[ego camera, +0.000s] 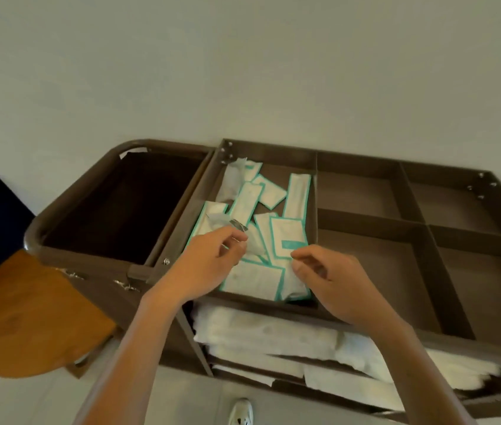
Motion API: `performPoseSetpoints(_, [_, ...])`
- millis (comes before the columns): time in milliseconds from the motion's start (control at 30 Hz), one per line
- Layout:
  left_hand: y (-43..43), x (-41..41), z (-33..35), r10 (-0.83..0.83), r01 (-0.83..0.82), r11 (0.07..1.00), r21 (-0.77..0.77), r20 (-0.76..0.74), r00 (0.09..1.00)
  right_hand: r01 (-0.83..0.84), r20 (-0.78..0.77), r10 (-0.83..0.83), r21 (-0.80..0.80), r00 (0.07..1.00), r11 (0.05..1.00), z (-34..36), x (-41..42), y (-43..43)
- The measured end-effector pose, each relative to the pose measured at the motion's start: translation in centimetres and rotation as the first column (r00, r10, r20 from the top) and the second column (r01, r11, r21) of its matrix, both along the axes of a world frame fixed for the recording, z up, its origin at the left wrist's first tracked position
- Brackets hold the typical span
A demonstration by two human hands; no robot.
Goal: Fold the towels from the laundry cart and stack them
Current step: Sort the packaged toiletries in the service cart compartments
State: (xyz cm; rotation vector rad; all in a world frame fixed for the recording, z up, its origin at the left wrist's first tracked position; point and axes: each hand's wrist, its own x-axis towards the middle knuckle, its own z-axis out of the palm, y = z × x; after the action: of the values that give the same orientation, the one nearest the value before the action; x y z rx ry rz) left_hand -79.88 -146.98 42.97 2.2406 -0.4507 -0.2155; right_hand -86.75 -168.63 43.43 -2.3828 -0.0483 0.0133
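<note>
Head view. We look down on a brown laundry cart [95, 280] that stands against a pale wall [243, 72]. Dividers split its top tray into compartments. The leftmost tray compartment holds a loose pile of white packets [296, 194] with teal edges, overlapping one another at various angles. To the left of the tray we see a deep, dark bin [120, 207] built into the cart.

Both hands reach over the front rim into the packet compartment. The left hand [209, 265] has its fingers curled, with thumb and forefinger pinching a crumpled packet [253, 243] of translucent white material just above the pile. A small dark item sits at its fingertips; we cannot identify it. The right hand [332, 280] has its fingers curled narrowly, tips at the edge of the packets near the front right corner of the compartment. We cannot tell whether it grips anything.

The towels [261, 329] lie on the open shelf directly beneath the top tray, white and stacked flat. More white linen [347, 383] lies on the shelf below that.

An orange-brown rounded surface [28, 314] sits just beside the cart's left end. A white shoe [240, 412] shows on the pale floor [181, 394] between the forearms.
</note>
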Motion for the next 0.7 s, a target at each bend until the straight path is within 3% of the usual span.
performPoseSetpoints(100, [-0.5, 4.6, 0.2, -0.008, 0.009, 0.999, 0.031, -0.003, 1.000, 0.021, 0.009, -0.020, -0.093, 1.000, 0.995, -0.6, 4.7, 0.3])
performPoseSetpoints(333, [-2.1, 12.1, -0.9, -0.105, 0.120, 0.958, 0.261, -0.071, 0.992, -0.050, -0.288, -0.095, -0.458, 0.953, 0.888, -3.4, 12.1, 1.5])
performPoseSetpoints(500, [-4.8, 15.3, -2.8, -0.230, 0.235, 0.854, 0.464, -0.069, 0.971, -0.129, -0.335, -0.056, -0.504, 0.941, 0.854, -5.0, 14.4, 2.3])
performPoseSetpoints(700, [-6.6, 17.6, -4.5, -0.292, 0.247, 0.744, 0.621, -0.030, 0.956, -0.042, -0.262, -0.085, -0.443, 0.961, 0.895, -5.5, 16.8, 1.9])
